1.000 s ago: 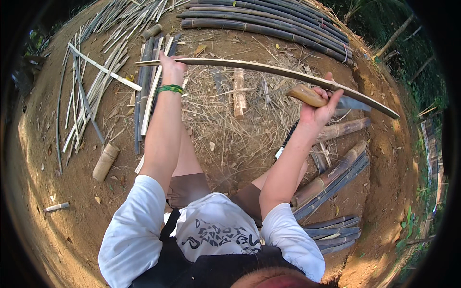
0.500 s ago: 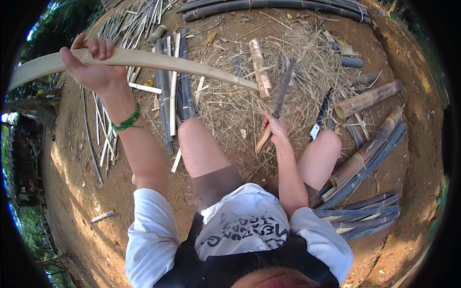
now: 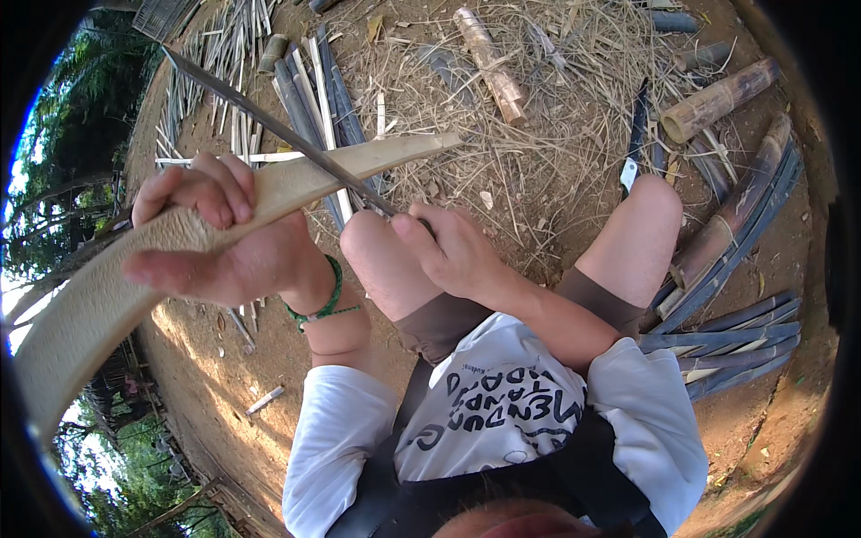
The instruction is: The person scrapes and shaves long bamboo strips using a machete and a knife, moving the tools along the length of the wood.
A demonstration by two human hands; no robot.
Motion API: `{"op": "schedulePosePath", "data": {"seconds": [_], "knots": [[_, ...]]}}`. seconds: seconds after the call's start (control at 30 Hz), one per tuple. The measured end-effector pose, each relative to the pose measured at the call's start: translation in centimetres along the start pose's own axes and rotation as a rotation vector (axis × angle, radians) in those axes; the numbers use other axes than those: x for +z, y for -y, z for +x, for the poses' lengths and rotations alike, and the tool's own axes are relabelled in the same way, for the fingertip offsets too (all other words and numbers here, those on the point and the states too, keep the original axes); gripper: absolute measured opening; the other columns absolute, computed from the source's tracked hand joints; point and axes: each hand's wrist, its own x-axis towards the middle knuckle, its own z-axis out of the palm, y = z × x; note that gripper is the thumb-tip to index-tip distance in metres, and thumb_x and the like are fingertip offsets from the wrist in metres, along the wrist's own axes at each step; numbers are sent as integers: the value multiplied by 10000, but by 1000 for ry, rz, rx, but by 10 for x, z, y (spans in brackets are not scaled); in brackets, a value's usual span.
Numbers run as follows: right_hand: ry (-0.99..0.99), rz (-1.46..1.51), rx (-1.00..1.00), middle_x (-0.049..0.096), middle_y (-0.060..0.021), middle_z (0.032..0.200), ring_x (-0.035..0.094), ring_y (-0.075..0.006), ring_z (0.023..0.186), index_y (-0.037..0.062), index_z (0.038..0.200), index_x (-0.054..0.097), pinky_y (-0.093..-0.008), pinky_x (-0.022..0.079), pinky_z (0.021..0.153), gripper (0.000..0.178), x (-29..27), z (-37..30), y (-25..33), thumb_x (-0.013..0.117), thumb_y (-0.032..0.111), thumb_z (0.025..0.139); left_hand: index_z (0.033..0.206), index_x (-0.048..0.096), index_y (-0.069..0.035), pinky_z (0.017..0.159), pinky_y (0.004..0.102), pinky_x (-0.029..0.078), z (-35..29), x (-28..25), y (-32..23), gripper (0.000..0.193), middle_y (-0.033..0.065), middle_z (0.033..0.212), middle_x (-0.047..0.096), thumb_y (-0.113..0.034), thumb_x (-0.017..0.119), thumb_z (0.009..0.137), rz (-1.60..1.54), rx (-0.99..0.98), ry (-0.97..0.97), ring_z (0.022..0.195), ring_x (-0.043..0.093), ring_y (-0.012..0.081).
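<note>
My left hand [image 3: 229,238] is closed round a long pale bamboo strip [image 3: 377,160], its fingers over the upper edge and the thumb on the near side. The strip's wide end comes up close to the camera at the far left, while its narrow end points right, above my left knee. With my right hand [image 3: 459,251] I grip a machete, its handle mostly hidden inside the fist. The machete's long dark blade [image 3: 260,115] slants to the upper left and crosses over the strip, just right of my left hand. Whether blade and strip touch, I cannot tell.
A short bamboo log [image 3: 491,67] lies ahead among shavings [image 3: 560,170]. By my right knee is a second knife [image 3: 638,134] with a pale handle. Bamboo tubes [image 3: 722,99] and dark slats [image 3: 731,350] lie at right; more slats [image 3: 309,99] lie beyond my left knee.
My left hand has brought the strip nearer and lower. My right hand has lifted the machete from near the ground and swung it left, so the blade now crosses the strip.
</note>
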Motion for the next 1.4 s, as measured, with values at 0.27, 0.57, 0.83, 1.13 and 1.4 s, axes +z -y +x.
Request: {"op": "schedulePosePath", "data": {"seconds": [0.27, 0.57, 0.83, 1.13, 1.4], "knots": [[64, -31, 281, 601, -219, 602, 657, -391, 618, -30, 820, 651, -471, 484, 605, 582, -21, -21, -14, 488, 503, 986, 1102, 661, -45, 535, 209, 301, -23, 17, -18, 724, -13, 688, 409, -714, 436, 939, 117, 23, 248, 566, 366, 81], [74, 70, -16, 504, -198, 566, 558, -391, 540, -1, 790, 578, -419, 428, 540, 424, -27, -33, 28, 570, 383, 969, 1121, 656, -32, 514, 203, 287, -21, 17, -16, 701, -10, 686, 398, -682, 462, 948, 112, 21, 247, 558, 366, 84], [106, 7, 139, 564, -215, 603, 615, -408, 591, -17, 808, 605, -448, 455, 547, 469, -30, -42, 7, 554, 419, 971, 1112, 681, -89, 518, 203, 280, -34, 26, -19, 673, -26, 685, 397, -698, 448, 944, 109, 6, 203, 563, 356, 78], [29, -145, 174, 544, -216, 570, 596, -419, 586, 5, 760, 604, -450, 445, 541, 440, -32, -39, -21, 543, 381, 980, 1101, 679, -98, 524, 212, 291, -37, 24, -21, 614, -24, 677, 395, -649, 440, 973, 131, 20, 221, 567, 363, 82], [21, -167, 277, 551, -197, 561, 641, -345, 577, -21, 759, 616, -440, 472, 580, 553, -33, -37, -55, 480, 458, 998, 1040, 678, -93, 506, 201, 278, -42, 38, -19, 588, -28, 668, 384, -628, 443, 981, 145, 68, 134, 542, 344, 78]]}}
